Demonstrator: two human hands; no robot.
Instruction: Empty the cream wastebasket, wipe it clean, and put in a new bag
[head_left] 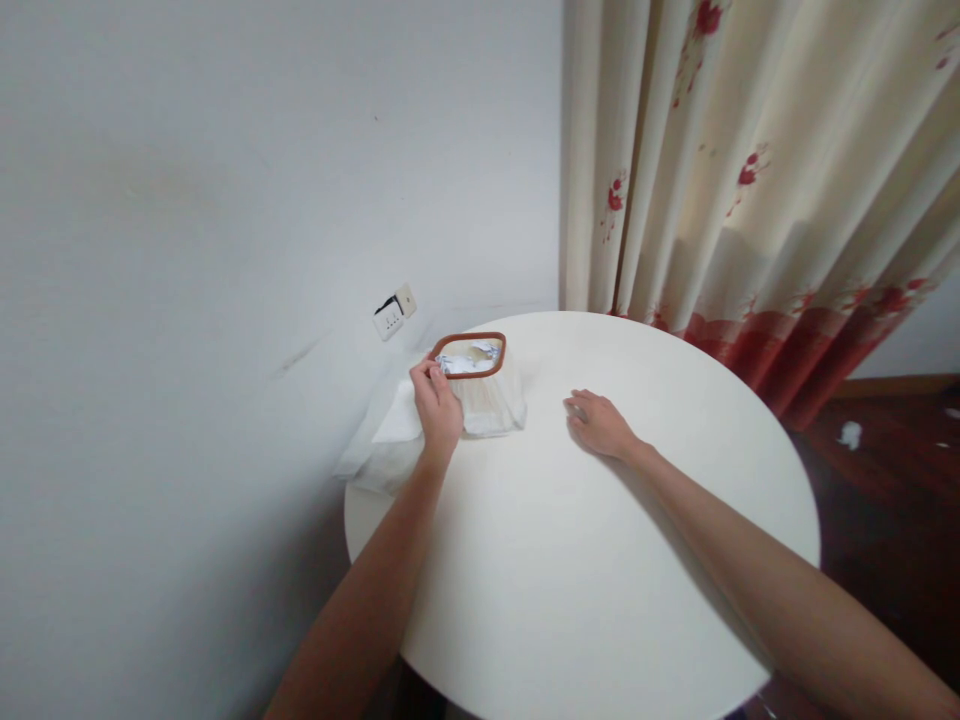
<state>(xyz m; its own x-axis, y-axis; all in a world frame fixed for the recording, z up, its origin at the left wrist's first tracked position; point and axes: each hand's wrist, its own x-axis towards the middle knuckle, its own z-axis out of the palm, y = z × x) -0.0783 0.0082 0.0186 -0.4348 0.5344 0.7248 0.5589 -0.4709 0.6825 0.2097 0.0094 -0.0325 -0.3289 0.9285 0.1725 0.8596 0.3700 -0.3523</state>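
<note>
A small bin (480,385) with a brown rim and a white plastic liner stands at the far left of the round white table (600,560). Crumpled white and silvery scraps lie inside it. My left hand (436,405) is closed in a pinch on the liner at the bin's near-left rim. Loose white liner plastic (390,435) spreads over the table edge to the left of that hand. My right hand (600,423) rests flat on the tabletop to the right of the bin, fingers stretched out, holding nothing.
A white wall runs along the left with a socket plate (394,315) just behind the table. A cream curtain (750,170) with red flowers hangs at the back right. On the dark wooden floor to the right lie white paper scraps (850,434).
</note>
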